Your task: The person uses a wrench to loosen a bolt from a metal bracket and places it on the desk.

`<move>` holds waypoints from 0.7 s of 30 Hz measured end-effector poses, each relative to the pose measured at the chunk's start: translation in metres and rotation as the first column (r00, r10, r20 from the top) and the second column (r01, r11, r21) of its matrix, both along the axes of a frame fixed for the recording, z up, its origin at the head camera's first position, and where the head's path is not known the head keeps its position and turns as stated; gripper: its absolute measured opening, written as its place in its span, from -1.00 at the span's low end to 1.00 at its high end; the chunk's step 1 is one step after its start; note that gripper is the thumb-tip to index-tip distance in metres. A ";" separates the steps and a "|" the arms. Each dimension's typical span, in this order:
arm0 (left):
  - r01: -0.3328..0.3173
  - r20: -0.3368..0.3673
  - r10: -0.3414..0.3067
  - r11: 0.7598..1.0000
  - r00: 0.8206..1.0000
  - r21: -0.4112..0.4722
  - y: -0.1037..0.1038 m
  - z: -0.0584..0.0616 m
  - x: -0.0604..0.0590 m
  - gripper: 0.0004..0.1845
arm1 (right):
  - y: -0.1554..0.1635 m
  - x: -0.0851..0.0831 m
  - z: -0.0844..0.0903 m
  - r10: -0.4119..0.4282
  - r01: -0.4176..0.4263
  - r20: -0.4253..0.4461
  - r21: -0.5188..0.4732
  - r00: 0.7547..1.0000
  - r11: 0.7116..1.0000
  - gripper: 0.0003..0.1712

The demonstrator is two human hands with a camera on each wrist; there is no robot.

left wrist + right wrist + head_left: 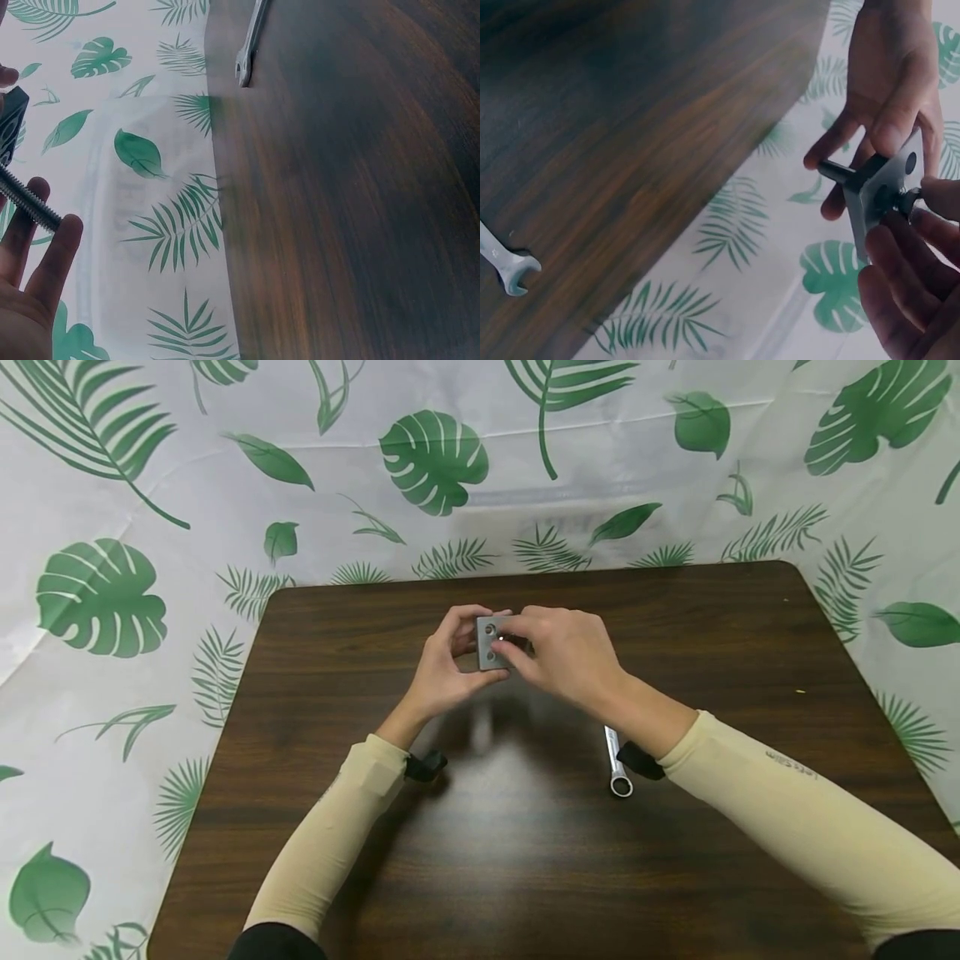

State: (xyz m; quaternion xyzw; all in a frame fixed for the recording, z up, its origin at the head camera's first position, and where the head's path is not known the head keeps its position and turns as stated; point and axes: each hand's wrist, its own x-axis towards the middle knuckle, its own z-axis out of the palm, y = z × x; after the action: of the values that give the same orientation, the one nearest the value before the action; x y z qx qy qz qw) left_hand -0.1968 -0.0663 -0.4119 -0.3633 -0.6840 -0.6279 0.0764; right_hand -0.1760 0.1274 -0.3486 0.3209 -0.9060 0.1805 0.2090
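My left hand [442,664] holds a small grey metal block [484,662] by its edges, above the far middle of the table. Round holes show in the block's face. Out of its back sticks a threaded bolt [31,199], its end right at the left fingertips in the left wrist view. My right hand [572,652] is at the block's front face, thumb and fingers pinching a small shiny metal piece [907,199], partly hidden by the fingers. Whether that piece is the bolt's head or a separate fastener, I cannot tell.
A combination wrench [618,777] lies on the dark wooden table [480,868], below the right forearm; its open end [517,271] shows in the right wrist view. Behind the table hangs a white leaf-print cloth [337,518]. A tiny yellow scrap [800,692] lies at the right.
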 end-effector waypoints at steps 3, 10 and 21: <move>-0.008 0.011 0.008 1.000 1.000 -0.009 0.000 0.007 0.004 -0.26 | 0.002 0.000 -0.001 0.066 -0.065 -0.019 0.016 0.998 0.998 -0.79; -0.012 0.012 0.013 1.000 1.000 -0.011 -0.002 0.006 0.005 -0.26 | 0.001 0.001 -0.005 0.063 -0.063 -0.045 -0.016 0.997 0.998 -0.72; -0.013 0.018 0.013 1.000 1.000 0.004 0.000 0.007 0.003 -0.26 | 0.003 -0.002 -0.003 0.099 -0.099 -0.033 -0.006 0.995 0.995 -0.77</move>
State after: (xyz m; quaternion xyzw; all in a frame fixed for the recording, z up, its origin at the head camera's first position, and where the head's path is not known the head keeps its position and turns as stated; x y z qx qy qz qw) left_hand -0.1936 -0.0663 -0.4046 -0.3529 -0.6856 -0.6323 0.0750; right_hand -0.1783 0.1305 -0.3514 0.3676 -0.8848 0.1887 0.2155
